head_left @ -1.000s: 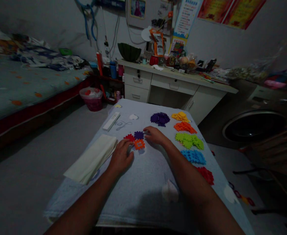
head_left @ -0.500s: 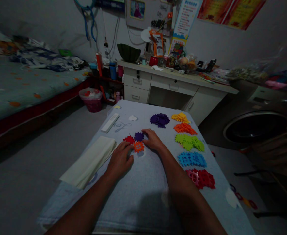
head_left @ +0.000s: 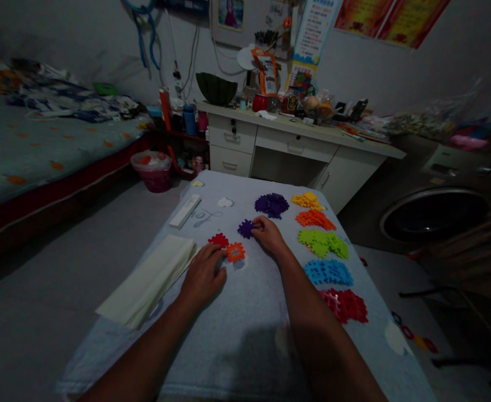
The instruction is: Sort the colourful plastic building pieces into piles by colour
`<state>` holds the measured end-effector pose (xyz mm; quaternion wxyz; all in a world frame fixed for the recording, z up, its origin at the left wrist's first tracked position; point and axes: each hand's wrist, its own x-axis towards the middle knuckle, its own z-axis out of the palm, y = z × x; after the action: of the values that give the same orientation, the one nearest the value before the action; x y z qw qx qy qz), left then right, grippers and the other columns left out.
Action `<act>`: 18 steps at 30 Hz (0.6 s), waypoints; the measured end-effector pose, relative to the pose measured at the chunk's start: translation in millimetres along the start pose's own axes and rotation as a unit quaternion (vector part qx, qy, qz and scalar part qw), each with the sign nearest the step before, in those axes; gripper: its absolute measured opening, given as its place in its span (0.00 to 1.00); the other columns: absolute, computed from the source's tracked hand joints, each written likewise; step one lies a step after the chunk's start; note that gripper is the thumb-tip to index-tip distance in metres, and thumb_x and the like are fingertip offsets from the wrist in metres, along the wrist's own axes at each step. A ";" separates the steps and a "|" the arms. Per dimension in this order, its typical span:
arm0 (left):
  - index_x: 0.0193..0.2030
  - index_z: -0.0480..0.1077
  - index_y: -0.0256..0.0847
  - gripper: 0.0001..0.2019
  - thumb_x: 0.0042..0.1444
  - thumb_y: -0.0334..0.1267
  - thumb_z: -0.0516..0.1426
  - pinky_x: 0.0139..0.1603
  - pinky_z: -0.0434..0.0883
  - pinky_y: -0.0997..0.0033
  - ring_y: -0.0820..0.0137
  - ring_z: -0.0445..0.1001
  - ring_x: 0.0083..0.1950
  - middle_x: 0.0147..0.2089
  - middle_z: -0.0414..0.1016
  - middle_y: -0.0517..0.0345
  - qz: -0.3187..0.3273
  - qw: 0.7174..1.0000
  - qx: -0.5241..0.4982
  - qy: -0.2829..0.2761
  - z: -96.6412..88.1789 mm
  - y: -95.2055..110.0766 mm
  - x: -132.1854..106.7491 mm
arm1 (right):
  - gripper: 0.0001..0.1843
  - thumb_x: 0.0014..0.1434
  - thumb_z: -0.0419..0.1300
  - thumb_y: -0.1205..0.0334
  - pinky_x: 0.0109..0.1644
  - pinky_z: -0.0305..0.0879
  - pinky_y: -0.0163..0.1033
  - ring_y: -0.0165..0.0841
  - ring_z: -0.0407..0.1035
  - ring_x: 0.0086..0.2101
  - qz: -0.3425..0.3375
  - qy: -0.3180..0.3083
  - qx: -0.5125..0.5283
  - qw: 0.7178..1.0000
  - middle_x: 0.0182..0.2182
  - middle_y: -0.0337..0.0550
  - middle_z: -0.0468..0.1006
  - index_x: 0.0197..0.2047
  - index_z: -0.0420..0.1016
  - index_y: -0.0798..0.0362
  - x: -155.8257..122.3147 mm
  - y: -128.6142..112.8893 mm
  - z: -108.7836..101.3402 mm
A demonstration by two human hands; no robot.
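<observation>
Between the thumb and fingers of my right hand [head_left: 268, 234] is the edge of a purple interlocking tile [head_left: 246, 228], square with notched sides. It is apart from the other tiles. My left hand [head_left: 205, 272] lies palm down with fingers stretched forward and thumb apart. Its fingertips touch a red interlocking tile [head_left: 218, 240] and the left side of an orange interlocking tile [head_left: 236, 252] with a window-like cut-out. The red and orange tiles sit corner to corner; my fingers partly cover the place where they meet.
Piles of tiles line the table's right side: yellow [head_left: 307, 200], orange [head_left: 315, 219], green [head_left: 323, 243], blue [head_left: 328, 272] and red [head_left: 344, 306]. A purple pile [head_left: 272, 205] lies farther back. At left are a white box [head_left: 185, 211] and folded cloth [head_left: 148, 281].
My right hand has taken hold of the purple tile and drawn it right and slightly back, away from the red and orange tiles. My left hand stays nearly in place.
</observation>
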<state>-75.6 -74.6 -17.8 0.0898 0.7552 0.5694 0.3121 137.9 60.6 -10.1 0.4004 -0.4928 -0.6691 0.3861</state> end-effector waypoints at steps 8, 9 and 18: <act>0.51 0.73 0.40 0.19 0.52 0.32 0.55 0.64 0.66 0.47 0.53 0.67 0.62 0.58 0.70 0.47 -0.009 1.000 -0.007 0.000 -0.3 1.0 -0.1 | 0.14 0.46 0.59 0.65 0.22 0.62 0.29 0.26 0.68 0.20 0.112 0.233 0.194 0.946 0.23 0.30 0.67 0.39 0.66 0.52 38.7 6.6 -22.9; 0.51 0.73 0.40 0.19 0.52 0.32 0.55 0.64 0.66 0.47 0.53 0.67 0.62 0.58 0.70 0.47 -0.008 1.000 -0.008 0.001 -0.1 0.8 -0.2 | 0.14 0.47 0.59 0.66 0.22 0.62 0.29 0.26 0.68 0.20 0.125 0.251 0.201 0.939 0.23 0.30 0.68 0.39 0.65 0.52 43.2 6.5 -25.9; 0.52 0.72 0.40 0.19 0.53 0.31 0.55 0.65 0.65 0.47 0.54 0.66 0.63 0.59 0.70 0.47 -0.007 1.000 -0.006 -0.002 -0.3 1.0 -1.2 | 0.20 0.44 0.61 0.72 0.29 0.71 0.29 0.26 0.74 0.28 0.158 0.314 0.239 0.905 0.34 0.37 0.71 0.43 0.66 0.52 54.9 13.6 -24.8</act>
<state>-75.1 -76.2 -17.4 0.0976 0.7514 0.5727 0.3129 154.7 119.7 -4.5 0.6293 -0.5771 -0.3103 0.4180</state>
